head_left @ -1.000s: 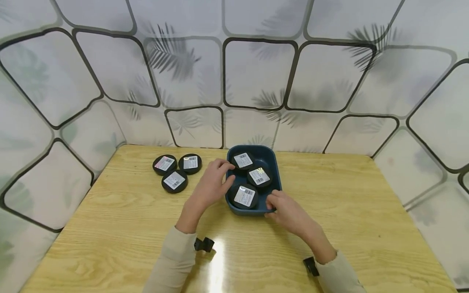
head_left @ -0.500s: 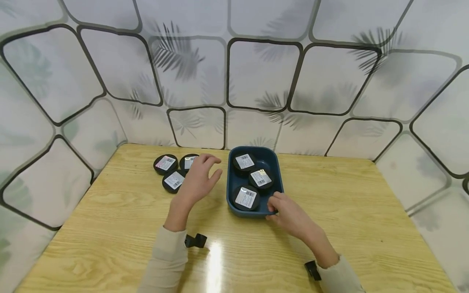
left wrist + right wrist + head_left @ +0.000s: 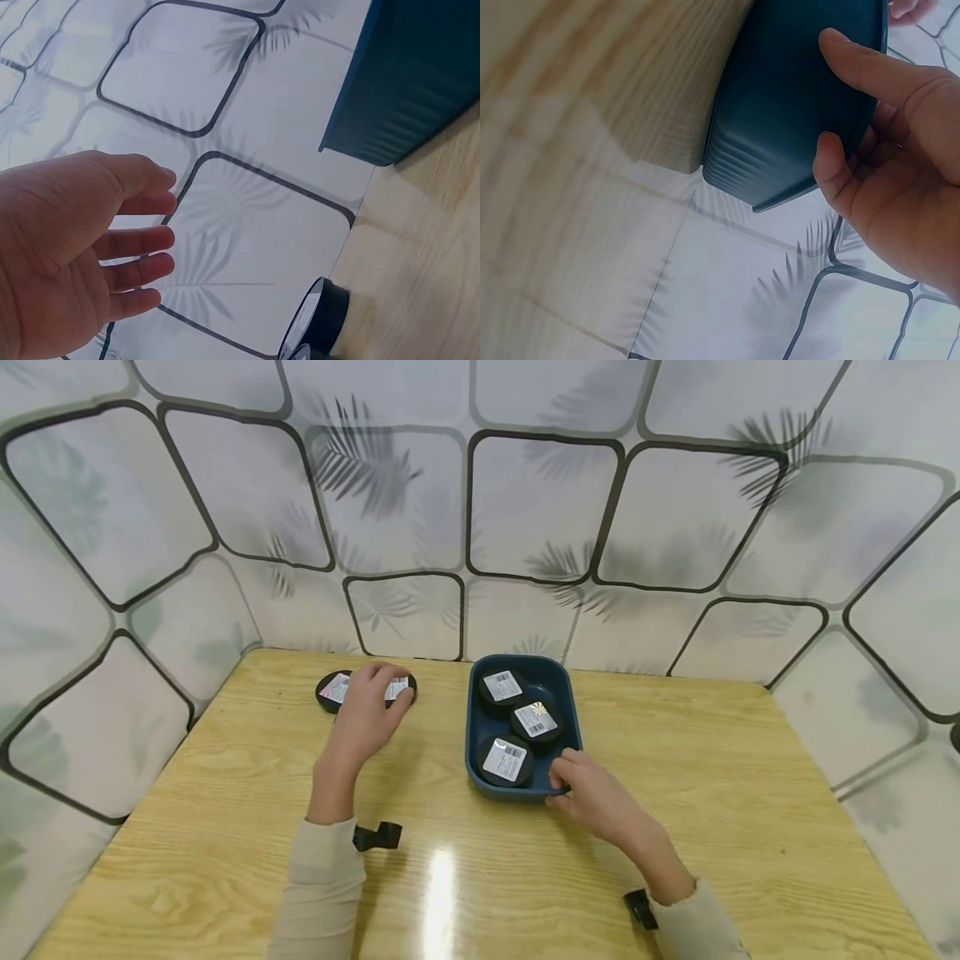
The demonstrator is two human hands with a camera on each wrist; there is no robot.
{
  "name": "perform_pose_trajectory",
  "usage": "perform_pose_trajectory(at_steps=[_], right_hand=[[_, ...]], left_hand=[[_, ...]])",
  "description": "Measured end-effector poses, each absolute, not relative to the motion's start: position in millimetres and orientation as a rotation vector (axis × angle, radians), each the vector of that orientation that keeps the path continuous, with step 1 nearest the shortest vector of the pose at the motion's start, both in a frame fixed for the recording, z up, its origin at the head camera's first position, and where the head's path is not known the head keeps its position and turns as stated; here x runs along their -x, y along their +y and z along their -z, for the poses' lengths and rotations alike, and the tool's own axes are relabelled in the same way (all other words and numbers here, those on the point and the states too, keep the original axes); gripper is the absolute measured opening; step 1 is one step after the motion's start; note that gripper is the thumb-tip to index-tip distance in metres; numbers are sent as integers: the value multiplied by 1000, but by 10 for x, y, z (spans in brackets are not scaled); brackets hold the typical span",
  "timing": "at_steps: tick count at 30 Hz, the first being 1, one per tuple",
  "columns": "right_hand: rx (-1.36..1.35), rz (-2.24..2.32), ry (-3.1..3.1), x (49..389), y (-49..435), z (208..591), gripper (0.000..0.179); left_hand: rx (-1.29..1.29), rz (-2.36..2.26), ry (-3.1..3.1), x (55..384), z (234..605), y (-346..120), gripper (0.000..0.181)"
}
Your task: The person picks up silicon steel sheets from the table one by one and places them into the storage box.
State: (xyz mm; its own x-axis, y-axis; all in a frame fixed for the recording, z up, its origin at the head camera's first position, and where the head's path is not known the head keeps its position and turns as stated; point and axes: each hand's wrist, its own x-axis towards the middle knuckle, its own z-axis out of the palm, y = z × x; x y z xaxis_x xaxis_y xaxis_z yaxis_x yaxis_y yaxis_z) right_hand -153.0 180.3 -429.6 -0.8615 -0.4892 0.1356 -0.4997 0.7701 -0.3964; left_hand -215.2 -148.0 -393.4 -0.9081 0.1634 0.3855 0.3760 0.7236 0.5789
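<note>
My left hand hovers over the group of flat round black containers with white labels on the left. Its fingers are loosely bent and hold nothing, as the left wrist view also shows. One container shows to the left of the hand and another container to its right; the third is hidden beneath it. My right hand pinches the near right corner of a dark blue plastic bin, thumb outside the wall in the right wrist view. Inside lie three like containers: back left, middle, front left.
The wooden table meets a patterned wall covering at its back edge. The bin stands near that wall, right of the loose containers. A small black device is strapped at the left wrist, and a similar device at the right.
My left hand has moved left, from the bin's left rim to above the loose containers, covering one of them. The right hand has stayed on the bin's corner.
</note>
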Motion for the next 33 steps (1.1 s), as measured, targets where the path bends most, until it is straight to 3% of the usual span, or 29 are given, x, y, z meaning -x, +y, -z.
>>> perform_pose_trajectory(at_steps=[23, 33], right_hand=[[-785, -652, -2958, 1527, 1788, 4293, 35], [-772, -646, -2982, 1531, 1778, 4279, 34]], left_hand=[[159, 1009, -2457, 2112, 3922, -1959, 29], [-149, 988, -2523, 2063, 3922, -2134, 37]])
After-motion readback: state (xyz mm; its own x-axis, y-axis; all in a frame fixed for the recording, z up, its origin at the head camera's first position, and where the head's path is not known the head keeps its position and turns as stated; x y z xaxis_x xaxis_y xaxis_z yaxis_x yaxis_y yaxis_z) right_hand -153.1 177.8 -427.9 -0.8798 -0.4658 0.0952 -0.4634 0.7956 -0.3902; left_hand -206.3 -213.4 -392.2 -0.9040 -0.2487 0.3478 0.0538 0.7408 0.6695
